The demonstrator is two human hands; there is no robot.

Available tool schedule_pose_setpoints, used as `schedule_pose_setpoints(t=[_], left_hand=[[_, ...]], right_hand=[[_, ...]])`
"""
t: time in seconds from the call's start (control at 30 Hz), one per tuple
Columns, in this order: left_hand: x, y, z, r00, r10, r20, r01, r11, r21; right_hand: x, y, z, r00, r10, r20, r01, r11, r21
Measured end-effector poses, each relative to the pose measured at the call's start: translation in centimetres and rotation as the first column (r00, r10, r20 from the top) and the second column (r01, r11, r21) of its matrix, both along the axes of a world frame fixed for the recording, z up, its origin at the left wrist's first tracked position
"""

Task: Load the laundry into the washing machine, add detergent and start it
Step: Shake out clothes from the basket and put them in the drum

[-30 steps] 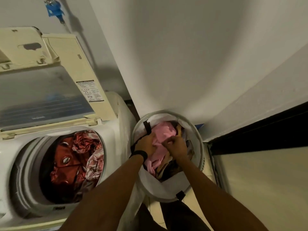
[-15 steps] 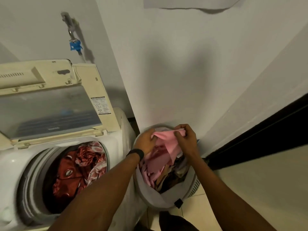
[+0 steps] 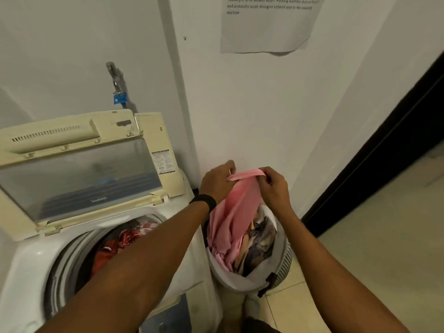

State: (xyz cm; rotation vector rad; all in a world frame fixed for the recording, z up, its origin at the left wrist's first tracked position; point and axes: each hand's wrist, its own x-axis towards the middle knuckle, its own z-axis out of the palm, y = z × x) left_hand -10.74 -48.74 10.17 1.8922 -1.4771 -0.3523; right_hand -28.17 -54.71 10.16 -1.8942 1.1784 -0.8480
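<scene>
Item 1, far left: one washing machine [image 3: 28, 263], top-loading, with its one lid [image 3: 79, 179] propped upright. In the drum I count at least two pieces, a red cloth [image 3: 108, 251] and a red-and-white patterned piece [image 3: 146, 228]. I cannot separate any more.

Item 2, on the wall above: one tap [image 3: 119, 97] with a blue fitting.

Item 3: left grip [image 3: 216, 182], pinching the top edge of the one pink garment [image 3: 233, 212]. There is a black band on that wrist.

Item 4: right grip [image 3: 274, 188], fingers pinched on the same edge, close beside the left.

Item 5: one laundry basket [image 3: 284, 263] on the floor, just beside the machine's right flank. It holds mixed clothes, number not tellable.

Item 6, upper right: one paper notice [image 3: 266, 25] on the wall.

Relation: the garment hangs from both grips with its long axis near vertical and its tail down in the basket. The drum opening lies left of and below both grips, and the left grip is nearer to it. I judge the carry runs leftward once the tail clears the rim.
</scene>
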Motion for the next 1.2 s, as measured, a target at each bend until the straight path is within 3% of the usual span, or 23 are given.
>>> schedule_pose_setpoints(t=[0.07,0.17,0.23,0.33,0.4,0.43,0.53,0.63,0.7,0.77,0.83,0.9,0.97,1.03,1.1,1.2], left_hand=[[0.2,1.2,-0.5,0.999,0.039,-0.010,-0.039,0.999,-0.034],[0.8,2.9,-2.4,0.988,0.135,-0.072,-0.138,0.990,-0.033],[1.4,4.0,-3.1,0.976,0.162,-0.144,-0.166,0.986,-0.014],[1.8,3.6,-1.5,0.977,0.080,-0.196,-0.092,0.995,-0.050],[1.0,2.8,0.5,0.988,-0.064,-0.139,0.055,0.997,-0.062],[0.4,2.5,1.5,0.985,-0.130,-0.117,0.124,0.991,-0.056],[-0.6,2.3,2.9,0.982,-0.165,-0.097,0.160,0.986,-0.051],[0.1,2.8,2.4,0.983,-0.087,-0.159,0.075,0.994,-0.079],[1.2,3.3,1.2,0.990,-0.086,-0.113,0.084,0.996,-0.031],[1.8,4.2,-0.8,0.994,-0.104,-0.032,0.105,0.994,0.031],[2.0,4.9,-2.7,0.992,-0.047,-0.120,0.051,0.998,0.032],[2.1,5.1,-3.2,0.976,0.034,-0.216,-0.036,0.999,-0.003],[1.9,4.6,-1.9,0.974,0.023,-0.227,-0.033,0.999,-0.042],[0.9,3.6,0.5,0.979,-0.061,-0.197,0.053,0.998,-0.045],[-0.3,2.7,2.5,0.971,-0.140,-0.194,0.134,0.990,-0.043],[-0.3,2.3,3.3,0.970,-0.149,-0.191,0.137,0.988,-0.072]], right_hand=[[-0.3,1.2,1.7,1.000,-0.008,0.026,0.009,0.999,-0.043],[-1.7,2.2,3.8,0.963,-0.190,0.193,0.200,0.979,-0.032],[-2.9,2.6,4.6,0.948,-0.241,0.205,0.258,0.964,-0.057],[-2.9,3.4,4.2,0.981,-0.191,-0.045,0.187,0.979,-0.080],[-1.7,4.0,2.9,0.970,-0.063,-0.237,0.038,0.993,-0.109],[-0.9,4.2,2.5,0.966,0.006,-0.258,-0.035,0.994,-0.107],[1.3,4.9,3.3,0.992,0.106,-0.068,-0.109,0.994,-0.033],[1.8,4.1,4.5,0.997,0.019,-0.078,-0.027,0.994,-0.102],[1.5,3.7,5.6,0.998,-0.046,-0.046,0.039,0.990,-0.139],[0.8,3.4,6.7,0.989,-0.114,0.092,0.126,0.982,-0.138],[0.0,2.7,7.1,0.967,-0.166,0.192,0.184,0.980,-0.079],[-0.6,2.2,7.1,0.980,-0.152,0.126,0.159,0.986,-0.052],[-0.7,2.2,6.3,0.992,-0.053,-0.114,0.042,0.995,-0.095],[0.2,3.0,5.2,0.941,0.089,-0.326,-0.131,0.986,-0.108],[1.6,4.1,4.5,0.922,0.128,-0.366,-0.185,0.975,-0.124],[2.6,3.6,4.5,0.957,0.128,-0.260,-0.165,0.978,-0.129]])
